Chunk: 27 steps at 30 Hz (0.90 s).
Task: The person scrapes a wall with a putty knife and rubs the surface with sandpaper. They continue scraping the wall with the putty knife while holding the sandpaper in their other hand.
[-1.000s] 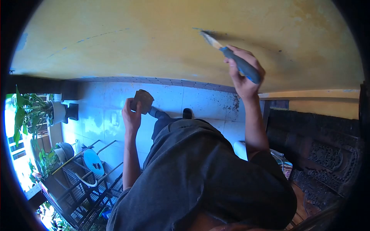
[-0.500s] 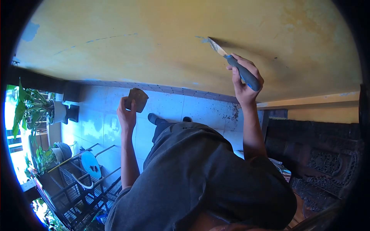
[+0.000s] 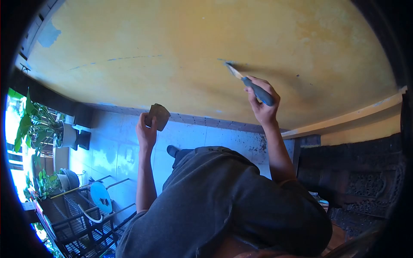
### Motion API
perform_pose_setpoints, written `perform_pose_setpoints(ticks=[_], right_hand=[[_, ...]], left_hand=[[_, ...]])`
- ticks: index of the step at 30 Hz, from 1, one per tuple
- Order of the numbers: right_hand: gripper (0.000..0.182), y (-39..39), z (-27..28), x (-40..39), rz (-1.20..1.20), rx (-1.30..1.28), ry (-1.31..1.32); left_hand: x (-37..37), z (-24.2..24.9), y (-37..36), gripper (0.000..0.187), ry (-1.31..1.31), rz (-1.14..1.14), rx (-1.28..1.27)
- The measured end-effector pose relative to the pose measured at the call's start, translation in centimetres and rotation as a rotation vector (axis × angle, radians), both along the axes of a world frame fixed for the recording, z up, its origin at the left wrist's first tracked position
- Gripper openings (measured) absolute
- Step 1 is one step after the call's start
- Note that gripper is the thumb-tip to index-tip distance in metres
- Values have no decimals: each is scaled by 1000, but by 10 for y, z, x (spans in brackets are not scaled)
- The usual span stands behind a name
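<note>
Far left of the yellow wall [image 3: 180,38], potted plants [image 3: 41,127] and a dark metal rack [image 3: 86,215] over pale floor tiles [image 3: 116,146]. Below the wall, left hand [image 3: 146,131] raised, fingers pinched on a brown sanding pad [image 3: 158,115] held clear of the wall. Further right, right hand [image 3: 262,105] wrapped tight round the grey handle of a scraper [image 3: 249,84], blade tip touching the wall at a dark mark [image 3: 223,61]. Right of the wall, carved dark wood furniture [image 3: 361,180].

Daylight blows out the left edge; the yellow plastered wall [image 3: 172,38] is evenly lit. Fisheye bends edges, with black corners and slight softness.
</note>
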State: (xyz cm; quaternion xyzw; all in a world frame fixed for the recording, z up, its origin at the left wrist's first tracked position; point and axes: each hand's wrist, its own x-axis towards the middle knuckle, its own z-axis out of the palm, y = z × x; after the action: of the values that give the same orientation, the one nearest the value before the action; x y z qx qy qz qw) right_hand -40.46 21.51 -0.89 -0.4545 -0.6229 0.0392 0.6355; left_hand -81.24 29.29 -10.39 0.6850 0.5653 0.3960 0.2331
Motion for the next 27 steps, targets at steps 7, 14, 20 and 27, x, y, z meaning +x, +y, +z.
perform_pose_setpoints(ticks=[7,14,20,27], right_hand=[[23,5,-2,0,-33,58,-238],[28,3,-9,-4,-15,-26,-100],[29,3,-14,-3,-5,33,-15],[30,0,-12,0,-26,44,-42]], left_hand=[[13,0,2,18,-1,-44,27],[20,-5,-7,18,-16,-43,15],[21,-17,-11,19,-43,-55,-18],[27,-18,-16,18,-30,-67,-52]])
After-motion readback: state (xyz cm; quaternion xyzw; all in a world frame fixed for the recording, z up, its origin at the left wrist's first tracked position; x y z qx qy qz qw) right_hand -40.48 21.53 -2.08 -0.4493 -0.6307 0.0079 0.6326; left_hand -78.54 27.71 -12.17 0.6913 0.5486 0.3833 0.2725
